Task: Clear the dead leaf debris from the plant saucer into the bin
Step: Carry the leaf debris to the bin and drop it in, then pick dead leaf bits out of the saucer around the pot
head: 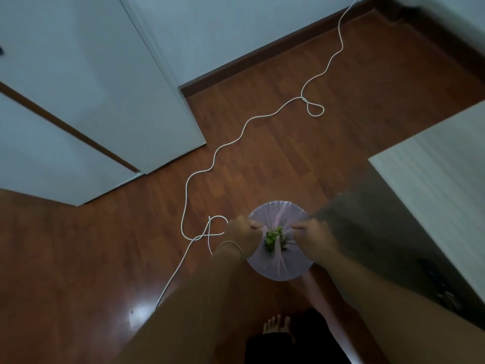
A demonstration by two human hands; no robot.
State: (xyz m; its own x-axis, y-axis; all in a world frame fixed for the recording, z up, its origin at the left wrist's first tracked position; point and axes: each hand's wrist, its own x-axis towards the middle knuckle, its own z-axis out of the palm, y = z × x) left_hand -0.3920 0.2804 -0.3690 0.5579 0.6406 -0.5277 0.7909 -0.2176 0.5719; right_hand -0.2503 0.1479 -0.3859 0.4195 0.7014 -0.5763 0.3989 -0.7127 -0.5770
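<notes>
Left hand (240, 232) and right hand (313, 237) each pinch the bin (279, 269) liner (273, 214), apparently gathered over green leaf debris (274, 239). No legible writing.

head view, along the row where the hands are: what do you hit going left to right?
Wood floor → white cord → left hand → green leaf bits in the lilac bin liner → right hand → grey cabinet side → pale countertop.
</notes>
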